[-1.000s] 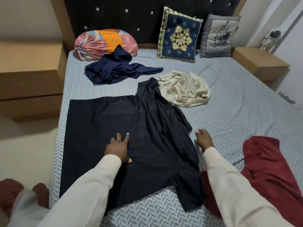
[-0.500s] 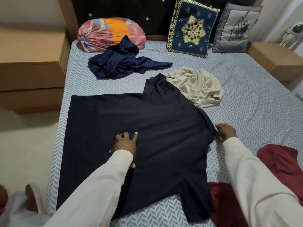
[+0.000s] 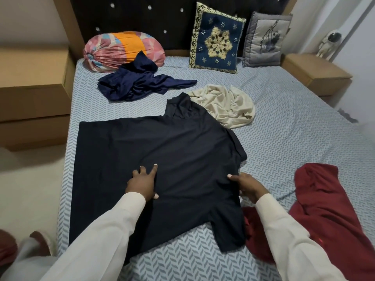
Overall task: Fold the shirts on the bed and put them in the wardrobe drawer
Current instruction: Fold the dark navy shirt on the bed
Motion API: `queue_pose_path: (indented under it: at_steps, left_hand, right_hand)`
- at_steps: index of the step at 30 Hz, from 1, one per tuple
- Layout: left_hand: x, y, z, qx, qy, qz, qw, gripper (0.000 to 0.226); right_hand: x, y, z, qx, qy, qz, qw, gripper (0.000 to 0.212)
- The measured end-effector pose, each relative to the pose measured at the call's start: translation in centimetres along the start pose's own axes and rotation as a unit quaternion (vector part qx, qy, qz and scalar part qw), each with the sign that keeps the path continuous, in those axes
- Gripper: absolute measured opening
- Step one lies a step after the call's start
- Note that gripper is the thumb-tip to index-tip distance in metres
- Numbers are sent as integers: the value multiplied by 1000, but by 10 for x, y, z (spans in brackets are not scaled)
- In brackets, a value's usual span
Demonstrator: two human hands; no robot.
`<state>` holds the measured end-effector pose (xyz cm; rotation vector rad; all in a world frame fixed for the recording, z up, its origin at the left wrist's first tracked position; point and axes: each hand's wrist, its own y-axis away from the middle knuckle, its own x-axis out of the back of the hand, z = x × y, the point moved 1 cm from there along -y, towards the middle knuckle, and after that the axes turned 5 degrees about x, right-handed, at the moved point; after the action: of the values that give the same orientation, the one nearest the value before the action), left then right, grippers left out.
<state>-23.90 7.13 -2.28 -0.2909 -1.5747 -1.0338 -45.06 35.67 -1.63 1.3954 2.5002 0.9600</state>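
Note:
A black shirt (image 3: 182, 151) lies spread flat on the patterned bed sheet (image 3: 294, 128), collar pointing to the right. My left hand (image 3: 143, 183) presses flat on its middle, fingers apart. At the shirt's right edge near the sleeve seam, my right hand (image 3: 247, 186) pinches the fabric with the thumb on top. A crumpled navy shirt (image 3: 140, 84) and a crumpled cream shirt (image 3: 227, 106) lie beyond it. A red shirt (image 3: 324, 199) lies bunched at the right, partly under my right sleeve. No wardrobe or drawer is in view.
A striped bolster (image 3: 121, 49), a blue embroidered cushion (image 3: 217, 41) and a grey cushion (image 3: 263, 41) lean at the headboard. Wooden side units stand at the left (image 3: 32, 88) and right (image 3: 314, 74) of the bed. Floor shows along the bed's left edge.
The shirt's folded-over right side has been pulled out flat. My right hand moved from the shoulder edge back toward me to the sleeve seam. My left hand stayed pressed in place.

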Motion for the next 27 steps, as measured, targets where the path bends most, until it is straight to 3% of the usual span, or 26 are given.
queue_pose_path:
  at_steps: [2,5,10,13,16,19,22,25,27]
  left_hand:
    - [-8,12,-6,-11,23,33,999,98]
    - [-29,36,-16,-43,44,106,992,75]
    - [-57,81,-36,-121,47,200,971,51]
    - [-60,105,-49,-145,61,162,974,47]
    - [-63,121,-68,-151,57,104,981,62]
    - [-64,137,-83,-151,9,68,986,82]
    - [-65,151,-96,-135,-37,47,989,85]
    - [-70,163,-104,-120,-49,47,990,73]
    - [-72,168,-107,-101,-60,51,992,66]
  right_hand:
    - [3,8,1,22,-49,-13,998,24]
    - [9,17,12,34,-124,-47,991,40]
    - [12,50,26,-25,-3,-166,986,63]
    - [19,65,27,17,-72,-161,984,48]
    - [20,83,31,44,-187,-165,967,43]
    - [11,102,41,46,-147,-199,968,47]
    - [5,115,50,61,-131,-220,965,54]
    - [6,129,53,67,-184,-147,970,56]
    - [10,134,55,68,-235,-106,964,44]
